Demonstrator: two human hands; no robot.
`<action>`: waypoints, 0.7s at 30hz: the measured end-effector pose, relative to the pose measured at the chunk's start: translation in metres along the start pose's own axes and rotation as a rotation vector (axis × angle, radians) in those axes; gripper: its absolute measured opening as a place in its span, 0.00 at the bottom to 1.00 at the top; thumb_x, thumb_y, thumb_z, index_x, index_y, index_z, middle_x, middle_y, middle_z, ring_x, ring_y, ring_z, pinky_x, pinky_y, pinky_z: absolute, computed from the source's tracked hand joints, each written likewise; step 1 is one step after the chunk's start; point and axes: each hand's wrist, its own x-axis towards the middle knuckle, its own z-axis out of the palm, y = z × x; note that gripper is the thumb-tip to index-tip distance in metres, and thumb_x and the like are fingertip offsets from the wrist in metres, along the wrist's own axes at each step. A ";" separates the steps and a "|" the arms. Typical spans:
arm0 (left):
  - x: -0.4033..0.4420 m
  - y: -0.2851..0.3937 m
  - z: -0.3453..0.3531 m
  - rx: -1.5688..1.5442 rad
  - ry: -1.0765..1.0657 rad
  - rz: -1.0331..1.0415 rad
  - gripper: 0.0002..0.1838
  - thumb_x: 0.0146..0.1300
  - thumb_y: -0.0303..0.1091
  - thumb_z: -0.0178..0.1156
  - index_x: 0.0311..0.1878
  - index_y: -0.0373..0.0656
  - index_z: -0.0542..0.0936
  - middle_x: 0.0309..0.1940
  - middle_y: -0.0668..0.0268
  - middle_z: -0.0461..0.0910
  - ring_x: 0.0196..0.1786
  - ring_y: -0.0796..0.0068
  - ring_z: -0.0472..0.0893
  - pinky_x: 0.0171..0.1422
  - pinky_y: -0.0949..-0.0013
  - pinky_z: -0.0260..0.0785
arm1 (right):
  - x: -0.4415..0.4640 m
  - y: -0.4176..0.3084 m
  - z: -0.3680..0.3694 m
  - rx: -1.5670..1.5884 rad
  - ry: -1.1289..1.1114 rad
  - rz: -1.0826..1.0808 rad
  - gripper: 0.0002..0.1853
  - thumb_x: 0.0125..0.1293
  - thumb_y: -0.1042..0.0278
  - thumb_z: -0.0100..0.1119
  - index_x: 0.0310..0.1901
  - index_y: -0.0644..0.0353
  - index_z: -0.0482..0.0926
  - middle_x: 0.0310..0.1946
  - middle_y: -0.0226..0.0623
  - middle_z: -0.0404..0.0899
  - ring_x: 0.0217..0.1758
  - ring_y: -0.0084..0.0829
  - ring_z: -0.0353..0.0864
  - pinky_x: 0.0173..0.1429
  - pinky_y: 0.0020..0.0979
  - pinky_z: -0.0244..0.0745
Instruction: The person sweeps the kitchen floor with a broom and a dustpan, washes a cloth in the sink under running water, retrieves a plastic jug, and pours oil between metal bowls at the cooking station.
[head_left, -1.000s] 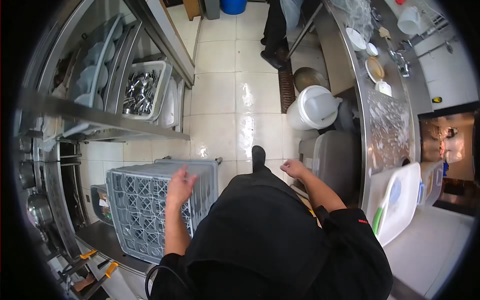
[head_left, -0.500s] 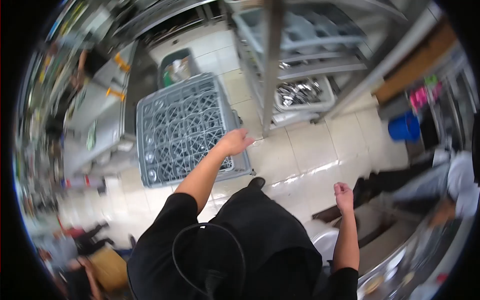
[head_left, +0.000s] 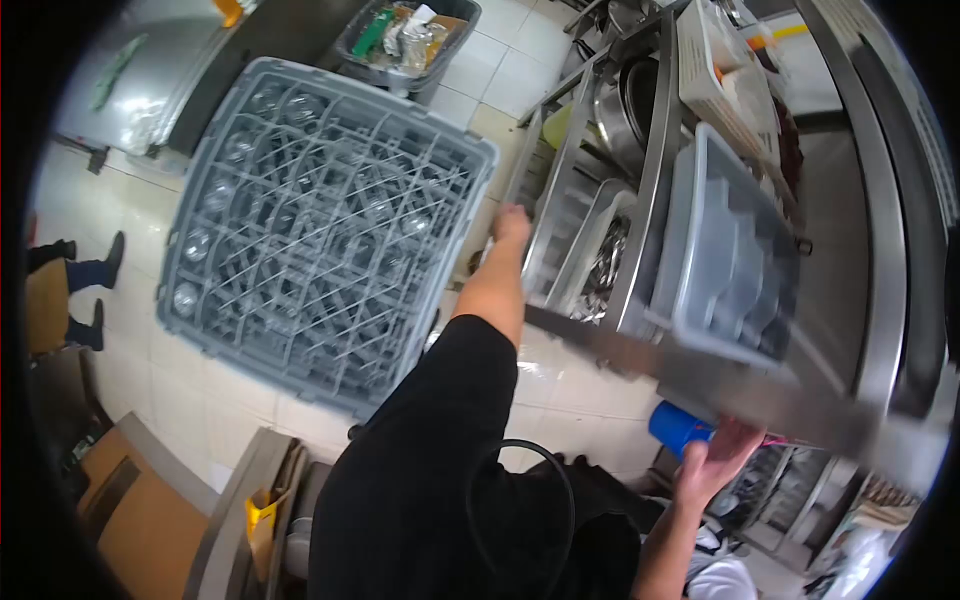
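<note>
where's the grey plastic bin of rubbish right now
In the head view, the grey plastic bin is at the top, left of centre, just past the far edge of the grey plastic glass rack and left of the metal shelving.

Looks like a commercial kitchen: grey rack of glasses, cutlery in a tray, pan on steel shelving, tiled floor.

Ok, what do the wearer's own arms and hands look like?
Left hand and right hand are bare: no gloves on either. The left arm has a plain black sleeve ending around the elbow, forearm uncovered. Right forearm is uncovered too; its sleeve edge isn't clear. A thin dark loop shows between the arms.
</note>
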 end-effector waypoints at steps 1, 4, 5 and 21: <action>0.024 -0.013 0.014 -0.036 0.014 -0.024 0.24 0.63 0.49 0.55 0.54 0.41 0.79 0.53 0.53 0.79 0.58 0.53 0.77 0.62 0.57 0.67 | 0.007 0.008 0.008 -0.063 0.043 -0.056 0.60 0.54 0.35 0.66 0.73 0.67 0.43 0.67 0.50 0.59 0.68 0.45 0.63 0.71 0.46 0.55; 0.072 -0.031 0.039 -0.021 -0.092 -0.034 0.23 0.59 0.52 0.59 0.51 0.45 0.81 0.47 0.55 0.82 0.55 0.54 0.79 0.60 0.58 0.69 | 0.030 0.013 0.026 -0.026 0.058 0.028 0.70 0.40 0.27 0.71 0.74 0.64 0.42 0.67 0.51 0.58 0.66 0.44 0.65 0.68 0.44 0.57; 0.086 -0.034 0.044 0.034 -0.136 -0.009 0.23 0.58 0.52 0.60 0.50 0.46 0.82 0.46 0.54 0.83 0.54 0.55 0.79 0.60 0.58 0.69 | 0.035 0.021 0.029 0.046 0.084 0.060 0.72 0.35 0.25 0.72 0.74 0.62 0.44 0.65 0.50 0.61 0.66 0.43 0.66 0.69 0.43 0.59; 0.190 -0.038 0.217 0.147 -0.646 0.367 0.23 0.67 0.49 0.51 0.55 0.40 0.76 0.55 0.47 0.75 0.58 0.46 0.74 0.61 0.51 0.66 | 0.051 0.030 0.030 0.167 0.609 0.760 0.22 0.72 0.49 0.48 0.45 0.64 0.78 0.44 0.41 0.81 0.50 0.35 0.78 0.62 0.38 0.69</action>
